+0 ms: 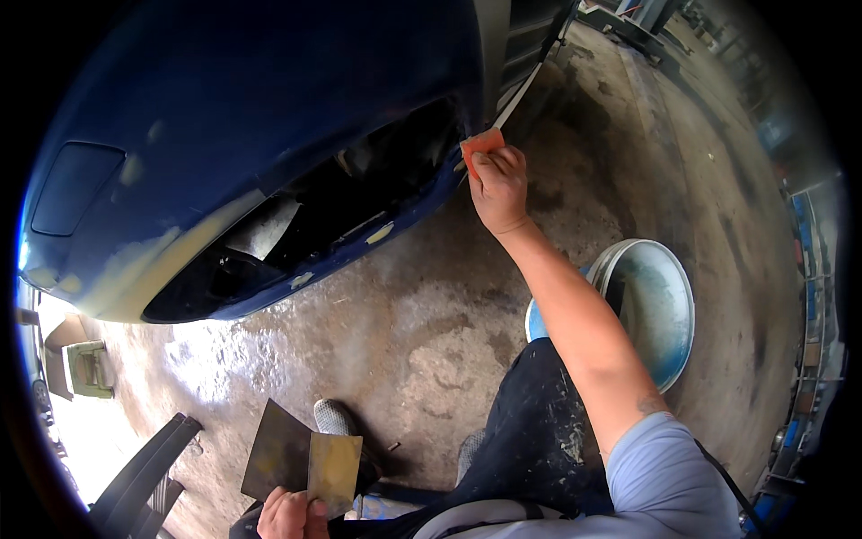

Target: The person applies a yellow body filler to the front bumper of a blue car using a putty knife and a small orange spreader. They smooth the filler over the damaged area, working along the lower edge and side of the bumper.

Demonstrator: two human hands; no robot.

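While the right hand (499,187) pinches it, an orange pad (481,147) sits at the blue panel's (314,72) edge

It looks light and bendy, best held across its back. The left hand (291,516) grips two plates (334,467) by their lower ends; these seem stiff.

Navy car panel (296,72) patched cream, orange pad (482,144), white-and-blue bucket (669,310), pale-blue sleeve (664,458)

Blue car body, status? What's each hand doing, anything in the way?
Right hand: gripping orange pad at edge of blue car body, contact unclear. Left hand: holding dark plate and yellowish plate, well clear. White bucket: off to the side, not blocking.
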